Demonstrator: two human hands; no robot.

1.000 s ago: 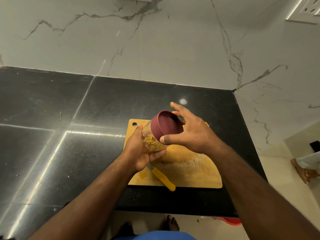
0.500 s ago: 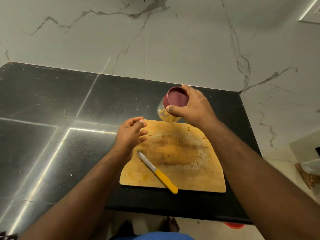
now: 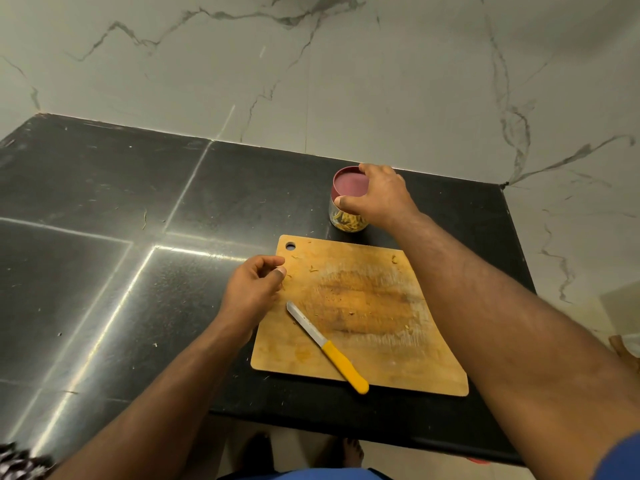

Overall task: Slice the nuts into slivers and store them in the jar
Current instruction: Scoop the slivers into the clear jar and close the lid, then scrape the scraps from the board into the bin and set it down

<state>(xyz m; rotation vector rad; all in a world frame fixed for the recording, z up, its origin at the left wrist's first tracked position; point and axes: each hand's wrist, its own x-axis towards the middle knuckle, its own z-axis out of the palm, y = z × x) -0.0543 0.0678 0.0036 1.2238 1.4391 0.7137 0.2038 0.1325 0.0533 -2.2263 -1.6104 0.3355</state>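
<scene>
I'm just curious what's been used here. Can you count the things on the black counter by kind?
Jars: 1, the jar of slivers with its maroon lid, gripped by the right hand
Knives: 1, the yellow-handled knife
Cutting boards: 1, the wooden cutting board
Total: 3

The cutting board lies on the table near its right front corner, with the knife lying slantwise on the board's front left part. The jar stands on the table just behind the board, slivers in it
</scene>
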